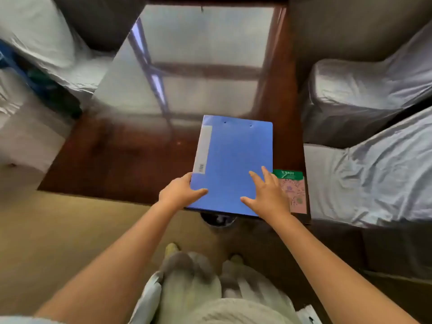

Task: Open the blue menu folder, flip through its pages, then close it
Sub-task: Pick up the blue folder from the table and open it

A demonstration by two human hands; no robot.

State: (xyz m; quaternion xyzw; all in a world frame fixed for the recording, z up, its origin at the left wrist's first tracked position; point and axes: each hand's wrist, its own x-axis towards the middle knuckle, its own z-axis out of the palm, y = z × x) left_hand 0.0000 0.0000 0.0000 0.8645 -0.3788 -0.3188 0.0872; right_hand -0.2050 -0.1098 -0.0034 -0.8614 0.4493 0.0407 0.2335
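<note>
The blue menu folder lies closed and flat near the front right corner of a dark glossy wooden table. A pale label strip runs along its left spine side. My left hand grips the folder's near left corner, thumb on top of the cover. My right hand rests flat on the near right part of the cover with its fingers spread apart.
A pink and green card lies on the table just right of the folder. Chairs under white covers stand at both sides of the table. A dark round bin sits under the table's front edge. My legs and shoes show below.
</note>
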